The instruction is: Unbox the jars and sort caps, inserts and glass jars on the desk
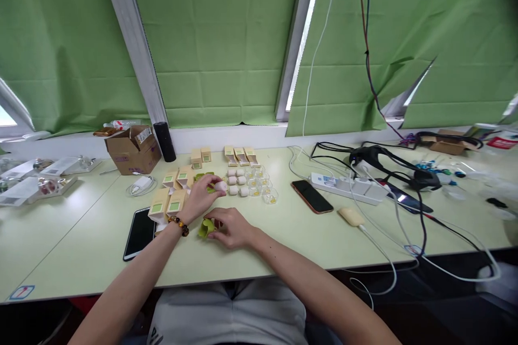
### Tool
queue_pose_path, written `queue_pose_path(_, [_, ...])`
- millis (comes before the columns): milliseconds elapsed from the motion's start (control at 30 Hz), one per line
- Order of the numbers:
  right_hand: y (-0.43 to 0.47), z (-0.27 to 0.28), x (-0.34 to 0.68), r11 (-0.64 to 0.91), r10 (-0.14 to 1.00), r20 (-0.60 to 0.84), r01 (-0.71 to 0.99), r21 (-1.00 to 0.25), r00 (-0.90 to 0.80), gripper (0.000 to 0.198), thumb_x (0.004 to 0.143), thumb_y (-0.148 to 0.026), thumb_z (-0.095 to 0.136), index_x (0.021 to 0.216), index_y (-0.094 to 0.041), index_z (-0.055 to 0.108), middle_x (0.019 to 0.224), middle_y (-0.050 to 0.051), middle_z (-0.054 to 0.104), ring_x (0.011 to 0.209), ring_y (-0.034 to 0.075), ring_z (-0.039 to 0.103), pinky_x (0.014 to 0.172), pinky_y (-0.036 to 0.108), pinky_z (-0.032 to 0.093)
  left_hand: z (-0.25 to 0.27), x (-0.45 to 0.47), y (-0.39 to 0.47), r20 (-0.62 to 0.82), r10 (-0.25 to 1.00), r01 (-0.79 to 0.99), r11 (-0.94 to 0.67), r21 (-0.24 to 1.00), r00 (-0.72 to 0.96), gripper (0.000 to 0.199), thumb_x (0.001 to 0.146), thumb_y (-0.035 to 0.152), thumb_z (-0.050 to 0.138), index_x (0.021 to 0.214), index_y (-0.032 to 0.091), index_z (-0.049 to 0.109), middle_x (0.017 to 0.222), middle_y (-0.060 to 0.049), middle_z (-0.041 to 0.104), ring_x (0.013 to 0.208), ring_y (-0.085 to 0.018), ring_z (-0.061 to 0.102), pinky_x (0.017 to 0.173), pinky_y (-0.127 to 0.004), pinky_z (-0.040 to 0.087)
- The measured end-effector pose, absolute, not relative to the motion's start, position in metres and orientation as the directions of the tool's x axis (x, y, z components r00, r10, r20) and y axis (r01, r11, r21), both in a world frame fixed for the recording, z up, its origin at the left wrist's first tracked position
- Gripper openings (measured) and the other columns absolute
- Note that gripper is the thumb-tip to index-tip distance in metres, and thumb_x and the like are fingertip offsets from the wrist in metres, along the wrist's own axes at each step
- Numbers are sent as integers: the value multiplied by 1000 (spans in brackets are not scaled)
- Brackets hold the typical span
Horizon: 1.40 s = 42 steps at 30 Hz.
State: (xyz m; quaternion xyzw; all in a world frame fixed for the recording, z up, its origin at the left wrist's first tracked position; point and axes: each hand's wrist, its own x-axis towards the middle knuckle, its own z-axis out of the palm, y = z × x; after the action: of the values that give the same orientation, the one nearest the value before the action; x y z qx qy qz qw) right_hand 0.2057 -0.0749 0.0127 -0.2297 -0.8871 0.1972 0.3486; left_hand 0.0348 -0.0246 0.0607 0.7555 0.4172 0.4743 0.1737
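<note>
With a beaded bracelet at its wrist, my left hand (200, 194) pinches a small pale pink cylinder (220, 187). Closer to me, my right hand (231, 227) grips a green petal-edged cup (206, 228) by its right side; its opening shows. More pale cylinders (232, 180) stand in short rows right of my left hand. Beside them are several clear plastic cups (270, 197) with yellow marks. Open cream boxes (158, 204) with green labels stand left of and partly behind my left hand. Other green pieces (198, 177) lie behind its fingers, mostly hidden.
A black-screened phone (136, 234) lies left, another phone (311, 197) right. Beyond that are a white power strip (348, 187), cables and a black headset (388, 161). A cardboard box (133, 153) and black cylinder (164, 142) stand at the back left. More cream boxes (242, 156) line the back.
</note>
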Motion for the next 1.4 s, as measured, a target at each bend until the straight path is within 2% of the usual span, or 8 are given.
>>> queue_pose_path(200, [-73, 16, 210, 871, 472, 575, 252, -421, -669, 37, 89, -46, 68, 115, -20, 70, 86, 7, 76, 73, 22, 68, 70, 31, 50, 70, 54, -3, 505, 562, 569, -807, 159, 655, 22, 81, 29, 84, 99, 23, 73, 96, -8, 72, 103, -29, 61, 91, -44, 49])
queue_pose_path(367, [-71, 24, 216, 917, 386, 677, 183, -354, -627, 36, 92, -48, 62, 114, -20, 68, 76, 5, 70, 68, 22, 65, 74, 35, 50, 62, 64, 11, 398, 567, 603, -797, 41, 721, 17, 85, 27, 79, 100, 20, 72, 100, -9, 69, 113, -30, 52, 96, -44, 45])
queue_pose_path(500, [-66, 28, 224, 906, 412, 797, 101, -412, -442, 39, 93, -44, 64, 124, -21, 64, 87, 7, 71, 71, 22, 62, 68, 37, 51, 58, 68, 5, 302, 632, 641, -763, 83, 713, 4, 92, 18, 66, 90, 20, 70, 97, -7, 65, 109, -28, 50, 94, -44, 42])
queue_pose_path(600, [-61, 29, 229, 845, 527, 809, 52, -533, -261, 38, 93, -43, 66, 125, -23, 64, 98, 9, 71, 73, 21, 61, 63, 34, 51, 52, 72, -5, 337, 655, 650, -746, 146, 676, 15, 94, 19, 62, 79, 19, 65, 94, -6, 63, 104, -26, 50, 90, -41, 41])
queue_pose_path(800, [-43, 28, 238, 657, 751, 660, -97, -747, 1, 37, 92, -46, 70, 122, -26, 63, 105, 7, 69, 89, 22, 66, 69, 33, 56, 41, 81, -20, 491, 657, 683, -713, 157, 572, 7, 92, 21, 66, 99, 21, 68, 106, -8, 68, 103, -27, 52, 86, -42, 41])
queue_pose_path(1033, [-30, 27, 237, 552, 824, 565, -296, -779, 50, 44, 83, -46, 79, 117, -27, 59, 114, 8, 65, 102, 23, 64, 73, 33, 62, 31, 78, -16, 479, 680, 730, -675, 112, 556, 12, 85, 29, 77, 93, 21, 72, 104, -10, 68, 108, -31, 52, 88, -46, 42])
queue_pose_path(1200, [-28, 28, 236, 527, 843, 532, -317, -789, 76, 45, 79, -42, 82, 114, -26, 59, 109, 7, 66, 99, 23, 64, 70, 31, 61, 30, 76, -18, 482, 685, 734, -669, 119, 546, 15, 86, 31, 78, 96, 21, 72, 101, -10, 69, 108, -31, 53, 88, -47, 41])
queue_pose_path(1400, [-30, 30, 237, 501, 857, 508, -354, -790, 81, 45, 78, -42, 83, 114, -26, 61, 107, 6, 67, 95, 22, 65, 62, 30, 60, 42, 65, -25, 546, 697, 707, -663, 244, 465, 17, 91, 29, 72, 106, 22, 72, 103, -10, 72, 108, -31, 53, 90, -48, 42])
